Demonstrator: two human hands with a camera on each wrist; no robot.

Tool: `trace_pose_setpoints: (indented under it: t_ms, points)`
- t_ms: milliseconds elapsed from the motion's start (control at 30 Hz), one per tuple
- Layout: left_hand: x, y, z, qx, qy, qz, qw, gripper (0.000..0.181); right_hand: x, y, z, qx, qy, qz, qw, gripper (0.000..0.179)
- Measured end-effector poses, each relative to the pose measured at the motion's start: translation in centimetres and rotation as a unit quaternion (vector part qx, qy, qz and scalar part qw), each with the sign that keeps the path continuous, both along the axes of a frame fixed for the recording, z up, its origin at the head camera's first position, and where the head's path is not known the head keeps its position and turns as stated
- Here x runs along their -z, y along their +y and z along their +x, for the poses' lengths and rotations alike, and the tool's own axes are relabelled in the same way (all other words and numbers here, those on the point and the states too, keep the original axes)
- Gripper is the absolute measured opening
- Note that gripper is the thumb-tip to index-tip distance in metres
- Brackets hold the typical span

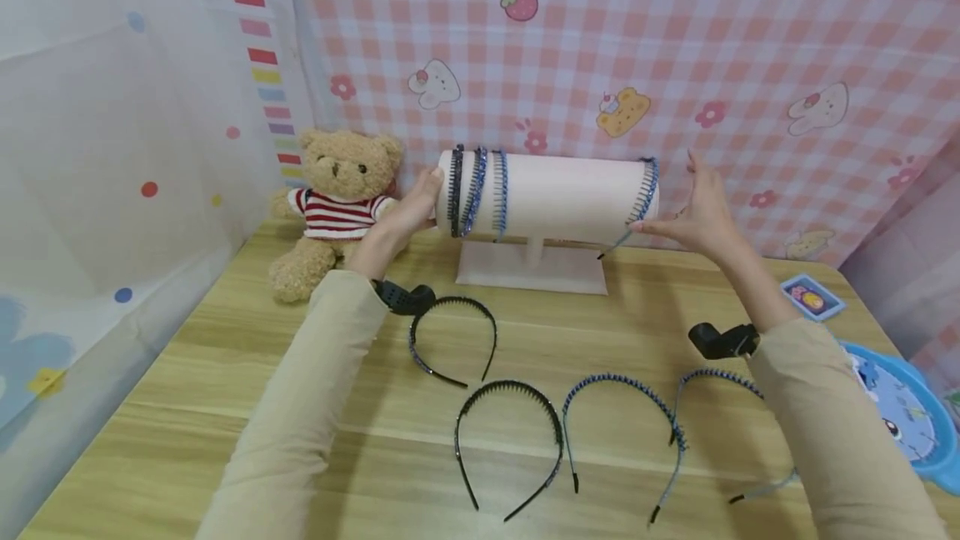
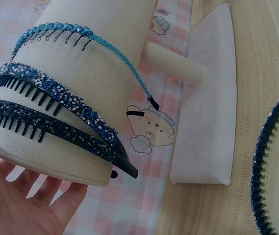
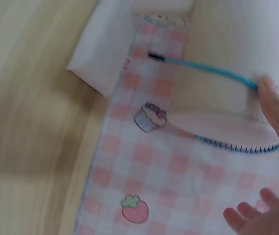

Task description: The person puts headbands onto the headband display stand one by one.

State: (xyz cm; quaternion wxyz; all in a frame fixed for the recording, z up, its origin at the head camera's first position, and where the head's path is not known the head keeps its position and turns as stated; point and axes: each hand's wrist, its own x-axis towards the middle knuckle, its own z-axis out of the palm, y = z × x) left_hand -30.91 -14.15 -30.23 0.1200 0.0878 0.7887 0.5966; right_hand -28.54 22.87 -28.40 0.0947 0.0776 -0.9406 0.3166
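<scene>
A white roll-shaped display stand [image 1: 570,194] stands at the back of the table. My left hand [image 1: 415,205] is at its left end, fingers spread against the end's edge in the left wrist view. Close by sit a black glitter headband [image 2: 51,125], a dark blue glitter headband [image 2: 61,95] and a light blue beaded headband [image 2: 53,30]. At the right end, my right hand [image 1: 701,211] has its thumb touching a blue headband [image 3: 213,69] whose tip sticks out below the roll. The other fingers of that hand are spread apart from it.
In front lie a dark glitter headband [image 1: 492,332], a black headband [image 1: 510,386], a blue headband [image 1: 615,379] and another blue headband [image 1: 716,373], partly under the right sleeve. A teddy bear [image 1: 341,215] sits left. A small picture card [image 1: 812,297] and blue-rimmed round object [image 1: 941,432] are right.
</scene>
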Motion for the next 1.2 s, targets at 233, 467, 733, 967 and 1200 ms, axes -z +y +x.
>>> trace_pose_setpoints:
  t_ms: [233,467,733,967,1200]
  points:
    - [0.2,0.0,-0.2,-0.007,-0.002,0.005,1.0,0.061,-1.7,0.3,-1.8,-0.12,-0.035,0.063,0.9901,0.114]
    - [0.4,0.0,-0.5,-0.013,-0.001,0.004,0.9999,0.059,-2.2,-1.6,-2.3,-0.155,-0.053,0.098,0.9816,0.102]
    - [0.3,0.0,-0.3,-0.014,-0.001,-0.002,0.9999,0.059,-3.1,-5.4,-2.8,-0.153,-0.023,0.208,0.9658,0.1]
    - [0.1,-0.3,-0.1,-0.012,0.001,0.0,0.9999,0.06,-3.0,-8.0,-3.6,-0.168,-0.009,0.24,0.9562,0.102]
    - [0.3,0.0,0.0,-0.009,0.004,0.009,0.9999,0.057,-2.6,-10.0,-3.7,-0.197,0.005,0.239,0.951,0.105]
